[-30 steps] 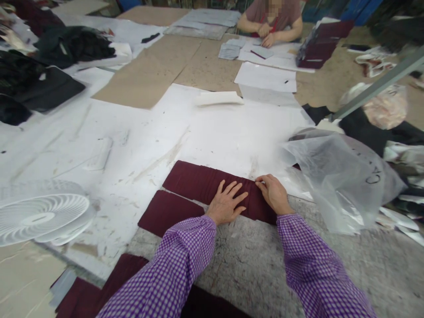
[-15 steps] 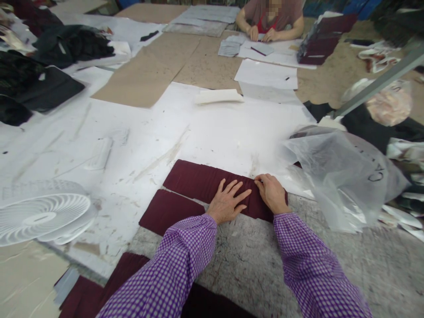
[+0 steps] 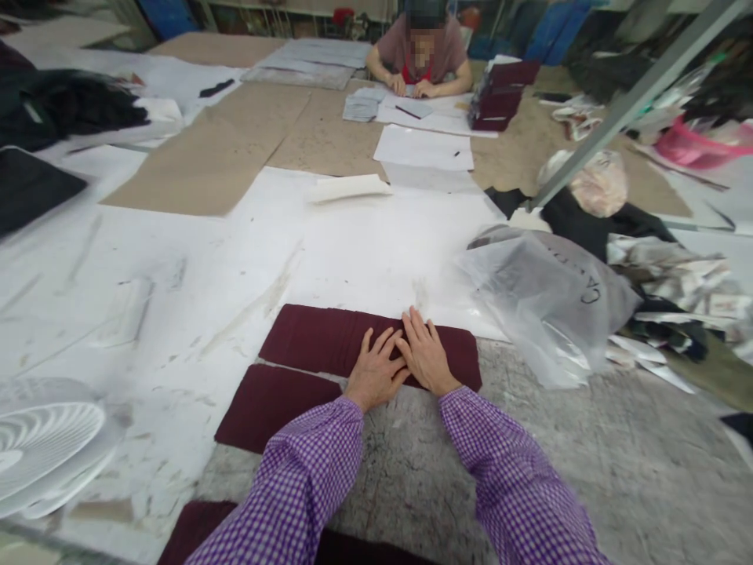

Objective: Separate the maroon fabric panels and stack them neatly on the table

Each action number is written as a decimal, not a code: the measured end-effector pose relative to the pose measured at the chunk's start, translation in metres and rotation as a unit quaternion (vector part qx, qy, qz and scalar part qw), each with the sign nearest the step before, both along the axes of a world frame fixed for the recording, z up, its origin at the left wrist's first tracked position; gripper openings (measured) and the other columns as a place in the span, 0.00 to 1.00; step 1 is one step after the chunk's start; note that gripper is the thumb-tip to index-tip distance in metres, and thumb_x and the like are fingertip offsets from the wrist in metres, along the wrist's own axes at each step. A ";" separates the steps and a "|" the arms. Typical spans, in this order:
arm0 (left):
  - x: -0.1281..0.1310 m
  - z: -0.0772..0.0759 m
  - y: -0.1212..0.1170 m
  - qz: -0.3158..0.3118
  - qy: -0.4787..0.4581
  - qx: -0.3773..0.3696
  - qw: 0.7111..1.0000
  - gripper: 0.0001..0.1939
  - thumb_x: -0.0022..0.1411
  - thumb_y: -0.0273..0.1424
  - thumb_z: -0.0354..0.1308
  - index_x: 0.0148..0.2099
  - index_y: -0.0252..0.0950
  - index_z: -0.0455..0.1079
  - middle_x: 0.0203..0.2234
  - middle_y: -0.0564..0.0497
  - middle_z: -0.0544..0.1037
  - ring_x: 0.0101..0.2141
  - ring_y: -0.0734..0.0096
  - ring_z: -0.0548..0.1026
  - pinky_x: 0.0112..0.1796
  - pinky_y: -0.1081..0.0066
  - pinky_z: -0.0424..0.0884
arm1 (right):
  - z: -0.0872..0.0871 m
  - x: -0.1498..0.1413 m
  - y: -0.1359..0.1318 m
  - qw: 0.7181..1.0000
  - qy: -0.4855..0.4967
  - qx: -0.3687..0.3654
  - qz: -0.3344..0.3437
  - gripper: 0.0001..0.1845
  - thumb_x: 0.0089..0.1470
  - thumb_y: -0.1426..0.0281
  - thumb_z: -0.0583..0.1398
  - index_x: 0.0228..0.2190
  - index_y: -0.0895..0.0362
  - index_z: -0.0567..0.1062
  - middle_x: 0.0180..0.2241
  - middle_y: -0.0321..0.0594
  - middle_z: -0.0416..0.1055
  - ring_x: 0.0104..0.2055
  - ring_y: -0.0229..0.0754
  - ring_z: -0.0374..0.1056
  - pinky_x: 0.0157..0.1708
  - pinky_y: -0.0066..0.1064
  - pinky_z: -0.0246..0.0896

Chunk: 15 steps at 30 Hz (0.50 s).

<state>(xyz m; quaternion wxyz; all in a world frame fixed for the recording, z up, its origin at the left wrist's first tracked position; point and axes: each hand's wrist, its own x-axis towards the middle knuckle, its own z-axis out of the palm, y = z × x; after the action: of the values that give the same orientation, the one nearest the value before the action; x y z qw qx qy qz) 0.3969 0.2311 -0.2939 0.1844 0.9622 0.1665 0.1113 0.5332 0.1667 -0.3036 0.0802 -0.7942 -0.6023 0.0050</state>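
A long strip of layered maroon fabric [image 3: 318, 336] lies flat in front of me, its top fairly smooth. My left hand [image 3: 378, 369] rests on it, fingers spread and palm down. Close beside it, my right hand [image 3: 428, 355] is also laid flat on the fabric with outstretched fingers. The two hands touch or nearly touch at the fingers. A shorter maroon fabric piece [image 3: 274, 408] lies just nearer, at the left, separated by a narrow gap. More maroon fabric [image 3: 200, 526] shows at the bottom edge, partly hidden by my left sleeve.
Under the fabric are white paper [image 3: 235, 275] and a worn grey surface [image 3: 423, 463]. A printed plastic bag [image 3: 541, 290] sits to the right, by a slanting metal pole [image 3: 635, 102]. At left is a white fan [image 3: 52, 447]. Across the table, a person [image 3: 388, 51] works near stacked maroon pieces [image 3: 500, 94].
My right hand has moved from the strip's right part toward my left hand, its bent fingers now straightened and flat. The wrinkles there look smoother. The view has shifted to the right.
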 end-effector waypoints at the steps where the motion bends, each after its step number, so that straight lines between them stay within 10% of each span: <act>1: 0.001 0.000 0.000 -0.001 -0.002 -0.002 1.000 0.16 0.64 0.38 0.47 0.49 0.43 0.71 0.61 0.43 0.61 0.62 0.53 0.54 0.60 0.41 0.42 | -0.002 0.002 -0.002 1.000 -0.001 -0.005 0.001 0.30 0.63 0.59 0.44 0.61 0.63 0.55 0.65 0.49 0.48 0.66 0.45 0.44 0.62 0.43 0.40; 10: 0.000 0.002 0.001 0.005 -0.010 -0.020 1.000 0.20 0.65 0.40 0.46 0.58 0.52 0.62 0.62 0.46 0.59 0.63 0.56 0.52 0.59 0.41 0.44 | 0.005 0.060 -0.076 0.997 -0.001 0.006 -0.082 0.35 0.63 0.57 0.41 0.61 0.69 0.54 0.63 0.60 0.51 0.66 0.59 0.44 0.60 0.60 0.32; 15: -0.003 0.009 0.001 0.006 -0.020 -0.023 1.000 0.19 0.64 0.40 0.47 0.57 0.53 0.62 0.62 0.48 0.59 0.62 0.56 0.53 0.59 0.40 0.46 | 0.014 0.031 -0.057 0.997 0.024 0.045 -0.051 0.31 0.64 0.61 0.41 0.63 0.64 0.48 0.66 0.54 0.44 0.68 0.52 0.37 0.62 0.54 0.37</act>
<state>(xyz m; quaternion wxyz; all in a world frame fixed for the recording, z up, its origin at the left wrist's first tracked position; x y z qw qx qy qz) 0.3944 0.2323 -0.2850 0.2088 0.9543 0.1708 0.1283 0.5639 0.1093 -0.2892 0.1304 -0.8191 -0.5586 -0.0068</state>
